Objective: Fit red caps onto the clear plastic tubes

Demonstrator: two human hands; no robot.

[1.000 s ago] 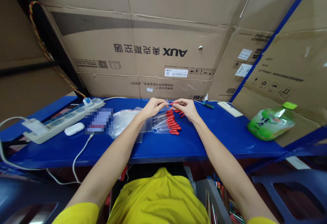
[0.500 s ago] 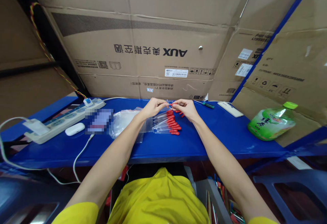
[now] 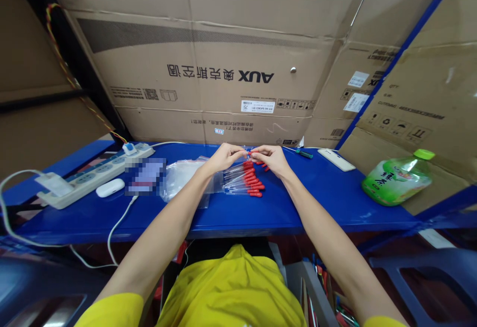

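Note:
My left hand (image 3: 223,158) and my right hand (image 3: 273,158) meet above the middle of the blue table, fingertips close together. Both are closed in a pinch on a small, slim red-ended piece (image 3: 254,151), mostly covered by the fingers. Just below them lies a row of slim clear pieces with red ends (image 3: 253,181), side by side, red ends to the right. Their exact kind is too small to make out. Flat clear plastic bags (image 3: 182,177) are spread beside my left forearm, partly hidden by it.
A power strip (image 3: 99,170), a white earphone case (image 3: 110,188) and a blurred-out phone (image 3: 146,177) lie left. Behind my right hand is a green-handled screwdriver (image 3: 303,153). A white bar-shaped object (image 3: 336,159) and a green tea bottle (image 3: 398,178) are right. Cardboard (image 3: 223,43) walls the back.
Almost nothing differs. Both hands stay in the same pinch at the same spot, and the view has shifted very slightly.

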